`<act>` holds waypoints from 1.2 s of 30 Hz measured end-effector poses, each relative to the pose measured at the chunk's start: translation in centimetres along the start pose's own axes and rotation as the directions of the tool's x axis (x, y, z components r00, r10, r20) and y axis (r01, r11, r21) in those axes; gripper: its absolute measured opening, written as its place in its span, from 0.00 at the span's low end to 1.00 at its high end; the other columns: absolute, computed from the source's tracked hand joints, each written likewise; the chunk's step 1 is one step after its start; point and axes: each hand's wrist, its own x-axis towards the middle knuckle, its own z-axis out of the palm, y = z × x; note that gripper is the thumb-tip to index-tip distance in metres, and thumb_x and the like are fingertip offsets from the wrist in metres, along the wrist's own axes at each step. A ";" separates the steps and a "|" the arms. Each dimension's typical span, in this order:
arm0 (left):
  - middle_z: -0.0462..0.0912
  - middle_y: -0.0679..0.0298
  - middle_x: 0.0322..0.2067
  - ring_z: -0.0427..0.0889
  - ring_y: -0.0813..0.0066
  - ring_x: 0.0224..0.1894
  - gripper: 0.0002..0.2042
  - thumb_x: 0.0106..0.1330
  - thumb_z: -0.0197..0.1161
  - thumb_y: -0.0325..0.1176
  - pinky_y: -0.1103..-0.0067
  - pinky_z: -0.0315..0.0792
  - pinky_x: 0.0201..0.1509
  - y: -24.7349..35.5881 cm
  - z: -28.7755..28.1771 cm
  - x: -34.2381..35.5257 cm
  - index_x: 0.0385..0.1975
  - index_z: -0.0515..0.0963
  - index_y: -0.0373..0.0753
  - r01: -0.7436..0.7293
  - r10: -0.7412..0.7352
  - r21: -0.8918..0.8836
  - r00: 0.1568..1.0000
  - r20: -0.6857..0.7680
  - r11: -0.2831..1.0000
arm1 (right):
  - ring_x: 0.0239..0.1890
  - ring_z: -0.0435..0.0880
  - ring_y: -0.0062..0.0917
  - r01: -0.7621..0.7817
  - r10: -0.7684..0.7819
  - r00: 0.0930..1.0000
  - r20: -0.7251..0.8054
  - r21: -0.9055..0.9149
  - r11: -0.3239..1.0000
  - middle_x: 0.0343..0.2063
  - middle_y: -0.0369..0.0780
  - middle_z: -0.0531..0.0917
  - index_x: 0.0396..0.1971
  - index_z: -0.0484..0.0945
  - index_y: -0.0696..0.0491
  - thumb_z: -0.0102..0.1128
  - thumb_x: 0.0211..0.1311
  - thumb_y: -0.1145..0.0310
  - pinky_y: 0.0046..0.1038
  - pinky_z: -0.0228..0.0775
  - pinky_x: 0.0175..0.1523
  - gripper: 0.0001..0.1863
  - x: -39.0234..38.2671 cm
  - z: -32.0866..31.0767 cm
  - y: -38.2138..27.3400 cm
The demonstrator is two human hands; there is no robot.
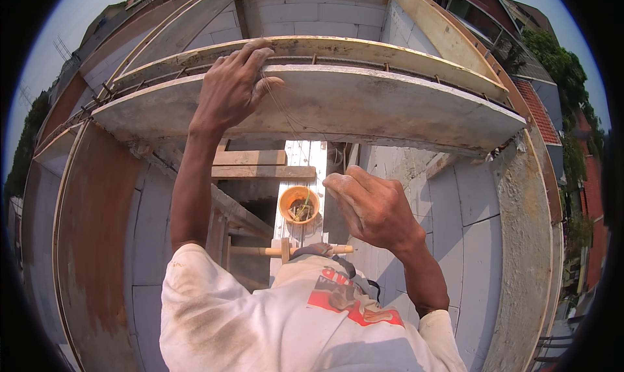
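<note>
Nearest of all, a stained white shirt [260,320] with a red print covers the person's chest at the bottom edge, and both bare forearms rise from it. Pinched shut around a thin string [286,112], the right hand [370,206] hovers at centre right. That string runs up and left to the left hand [231,89], whose fingers press it against the top of a grey concrete beam [364,105], far across the middle. Behind the beam's near face lie rusty rebar [416,73] and a long wooden form board [364,47]. Below the hands, far down, an orange bucket [299,204] with debris inside stands on a pale plank [305,157], near a wooden handle [260,250]. Grey block walls [468,216] flank both sides, with red roofs [539,112] and trees [559,66] to the right.
</note>
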 end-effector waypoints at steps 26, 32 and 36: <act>0.86 0.66 0.60 0.86 0.55 0.61 0.26 0.82 0.51 0.61 0.60 0.78 0.63 0.5 0.3 0.9 0.60 0.82 0.48 -0.048 0.050 -0.039 0.997 0.062 0.998 | 0.36 0.89 0.45 -0.954 0.992 -0.061 -0.112 -0.287 -0.091 0.33 0.47 0.87 0.35 0.85 0.55 0.64 0.72 0.58 0.41 0.82 0.42 0.15 -63.1 10.7 -28.5; 0.85 0.71 0.62 0.86 0.61 0.62 0.26 0.80 0.52 0.64 0.61 0.76 0.66 -0.8 1.0 0.1 0.62 0.82 0.53 -0.060 0.061 -0.057 0.998 0.005 0.997 | 0.28 0.87 0.43 -0.872 0.939 -0.097 -0.330 -0.427 -0.240 0.27 0.45 0.85 0.28 0.82 0.53 0.70 0.68 0.42 0.42 0.81 0.32 0.26 -73.2 12.8 -37.7; 0.86 0.73 0.61 0.86 0.62 0.61 0.26 0.78 0.56 0.65 0.62 0.76 0.67 -0.7 1.1 -0.1 0.62 0.83 0.56 -0.076 0.074 -0.061 0.997 -0.029 0.995 | 0.31 0.88 0.44 -0.913 0.957 -0.153 -0.246 -0.336 -0.232 0.29 0.46 0.86 0.31 0.83 0.53 0.68 0.69 0.47 0.42 0.81 0.36 0.22 -71.9 14.2 -33.9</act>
